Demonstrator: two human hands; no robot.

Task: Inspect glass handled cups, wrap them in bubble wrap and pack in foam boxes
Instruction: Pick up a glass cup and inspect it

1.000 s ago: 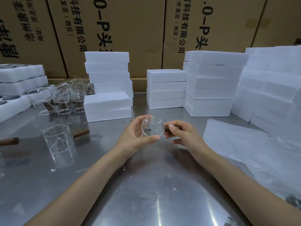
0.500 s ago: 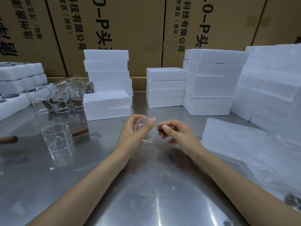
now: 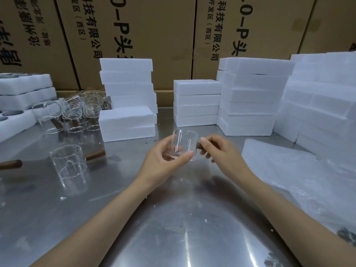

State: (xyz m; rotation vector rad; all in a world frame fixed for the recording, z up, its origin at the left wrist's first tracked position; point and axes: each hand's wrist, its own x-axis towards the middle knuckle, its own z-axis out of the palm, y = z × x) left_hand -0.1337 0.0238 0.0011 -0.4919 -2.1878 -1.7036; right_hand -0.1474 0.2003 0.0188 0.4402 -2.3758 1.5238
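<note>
A clear glass cup (image 3: 185,143) with a brown wooden handle is held upright above the steel table (image 3: 173,218), near the middle of the view. My left hand (image 3: 163,160) cups its base and side, thumb across the lower front. My right hand (image 3: 217,149) pinches the handle on the cup's right side; most of the handle is hidden by the fingers. A sheet of bubble wrap (image 3: 300,176) lies flat on the table to the right.
Another handled glass cup (image 3: 68,163) stands at the left, with several more cups (image 3: 77,112) behind it. White foam boxes are stacked at centre left (image 3: 127,110), centre (image 3: 196,103) and right (image 3: 317,105). Open foam trays (image 3: 21,97) sit at far left. Cardboard cartons (image 3: 154,35) form the back wall.
The cup has turned from facing me mouth-on to standing upright. Both hands kept hold of it and shifted slightly.
</note>
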